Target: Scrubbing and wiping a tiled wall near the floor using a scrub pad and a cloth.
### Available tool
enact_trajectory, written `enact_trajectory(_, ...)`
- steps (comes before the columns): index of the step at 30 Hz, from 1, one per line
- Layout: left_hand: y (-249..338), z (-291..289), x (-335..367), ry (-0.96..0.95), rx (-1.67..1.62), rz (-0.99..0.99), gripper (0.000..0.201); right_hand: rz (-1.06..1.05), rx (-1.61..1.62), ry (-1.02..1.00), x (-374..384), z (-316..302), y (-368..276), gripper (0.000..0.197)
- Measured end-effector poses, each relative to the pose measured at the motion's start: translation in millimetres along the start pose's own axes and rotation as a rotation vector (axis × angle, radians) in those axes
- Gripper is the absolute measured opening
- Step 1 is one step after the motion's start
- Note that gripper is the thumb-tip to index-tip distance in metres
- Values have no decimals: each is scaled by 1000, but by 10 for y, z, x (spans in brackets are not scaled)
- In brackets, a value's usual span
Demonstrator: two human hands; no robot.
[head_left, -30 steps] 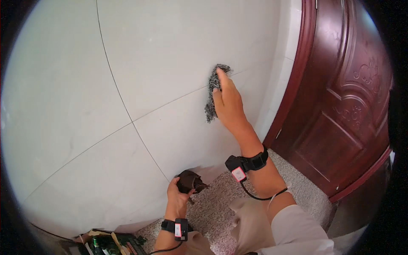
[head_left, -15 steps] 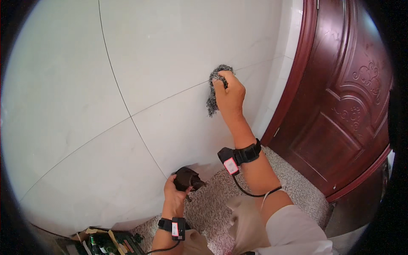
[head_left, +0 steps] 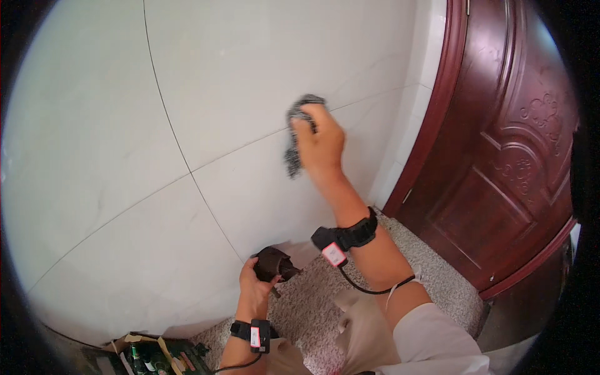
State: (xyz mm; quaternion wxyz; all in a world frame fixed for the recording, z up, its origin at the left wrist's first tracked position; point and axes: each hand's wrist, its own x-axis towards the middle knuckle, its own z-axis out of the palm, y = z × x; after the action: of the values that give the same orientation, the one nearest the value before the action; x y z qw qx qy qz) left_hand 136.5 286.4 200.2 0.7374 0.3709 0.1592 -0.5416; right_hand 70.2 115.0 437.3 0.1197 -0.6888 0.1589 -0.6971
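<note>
My right hand (head_left: 320,142) is closed on a black-and-grey speckled cloth (head_left: 292,153), holding it at the white tiled wall (head_left: 237,81) where a level seam runs. The cloth's lower end hangs down beside my thumb and is slightly blurred. Low down near the wall, my left hand (head_left: 255,289) grips a dark brown object (head_left: 273,262) with a rounded body and ragged flaps on its right side. I cannot make out its kind. Black straps with small boxes and cables are on both my forearms.
A dark red carved door (head_left: 500,156) in its frame stands to the right. Speckled grey floor (head_left: 431,256) lies below. At the lower left, an open cardboard box (head_left: 164,347) holds green bottles (head_left: 136,357) and other items.
My right hand has slid left along the wall with the cloth. My left hand stays nearly in place, still gripping the dark brown object.
</note>
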Motion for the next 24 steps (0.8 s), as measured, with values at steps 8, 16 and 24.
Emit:
enact_trajectory(8,7,-18,-73,-14,10,4,27,132,31,49,407,-27,-69,14)
enact_trajectory(16,35,55,-204,65,-21,48,27,-67,-13,-38,177,42,-252,12)
enact_trajectory(24,140,-169,-255,82,-16,119,30,-220,11,-141,-644,273,-642,14)
